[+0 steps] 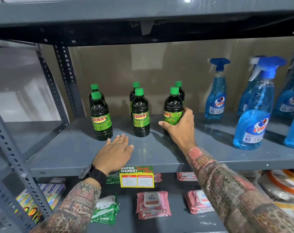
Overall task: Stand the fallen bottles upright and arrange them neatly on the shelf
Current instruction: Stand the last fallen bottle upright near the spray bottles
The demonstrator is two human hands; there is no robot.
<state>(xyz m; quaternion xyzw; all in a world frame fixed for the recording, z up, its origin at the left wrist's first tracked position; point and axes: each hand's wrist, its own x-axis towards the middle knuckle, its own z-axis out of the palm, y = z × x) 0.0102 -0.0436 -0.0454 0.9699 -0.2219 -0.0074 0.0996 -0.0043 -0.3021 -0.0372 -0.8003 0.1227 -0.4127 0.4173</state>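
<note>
**Shelf inspection: six green-capped bottles upright**

At frame centre, six dark bottles stood upright on the grey shelf in three front-and-back pairs: left pair, middle pair, right pair. The right hand was wrapped around the lower body of the front right bottle (label partly covered). The left hand lay flat and released on the shelf, fingers spread, just in front of the left pair, holding nothing. Blue spray bottles stood at right of frame
</note>
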